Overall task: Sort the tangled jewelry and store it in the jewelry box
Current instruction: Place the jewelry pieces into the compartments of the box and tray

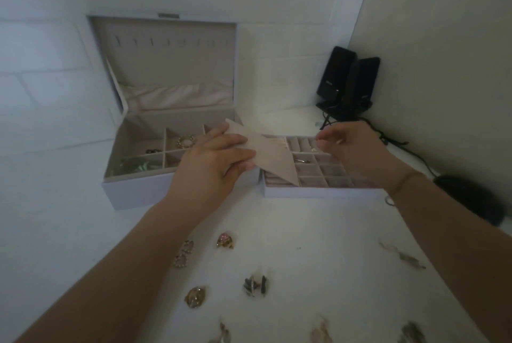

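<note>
The pale jewelry box (130, 193) stands open with its lid up; a ring-shaped gold piece (186, 142) lies in one compartment. To its right sits the removable tray (318, 191) with small square cells. My left hand (213, 165) grips a beige velvet flap (273, 158) lifted at an angle over the tray's left part. My right hand (352, 145) hovers over the tray's far edge, fingers pinched together; whether something small is between them I cannot tell. Loose earrings (225, 241) and other pieces (195, 297) lie scattered on the white table near me.
Two black speakers (346, 79) stand in the back right corner, with a cable running along the wall to a dark object (471, 198) at the right edge. Walls close the table in at the back and right.
</note>
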`<state>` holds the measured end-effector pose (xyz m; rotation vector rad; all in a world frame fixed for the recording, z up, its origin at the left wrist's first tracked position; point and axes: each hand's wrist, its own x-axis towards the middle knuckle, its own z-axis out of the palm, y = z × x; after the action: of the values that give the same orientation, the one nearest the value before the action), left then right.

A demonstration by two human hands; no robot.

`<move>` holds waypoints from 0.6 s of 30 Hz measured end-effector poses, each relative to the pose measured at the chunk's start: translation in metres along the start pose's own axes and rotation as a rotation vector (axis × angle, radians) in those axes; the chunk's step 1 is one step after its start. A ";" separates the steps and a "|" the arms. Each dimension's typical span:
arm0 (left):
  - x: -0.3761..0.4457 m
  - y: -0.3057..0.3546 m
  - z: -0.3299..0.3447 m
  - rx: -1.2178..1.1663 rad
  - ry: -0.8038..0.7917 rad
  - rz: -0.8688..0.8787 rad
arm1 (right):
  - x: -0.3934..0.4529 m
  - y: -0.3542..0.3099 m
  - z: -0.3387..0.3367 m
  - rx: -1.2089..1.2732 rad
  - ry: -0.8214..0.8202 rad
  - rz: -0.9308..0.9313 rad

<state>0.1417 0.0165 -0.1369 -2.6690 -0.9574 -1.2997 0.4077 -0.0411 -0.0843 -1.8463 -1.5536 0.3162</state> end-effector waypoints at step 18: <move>-0.002 0.006 0.000 -0.011 -0.007 -0.005 | -0.016 0.022 -0.058 -0.087 0.049 0.004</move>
<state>0.1436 0.0108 -0.1372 -2.6827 -0.9618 -1.3015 0.4552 -0.0771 -0.0599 -1.9092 -1.5524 0.2060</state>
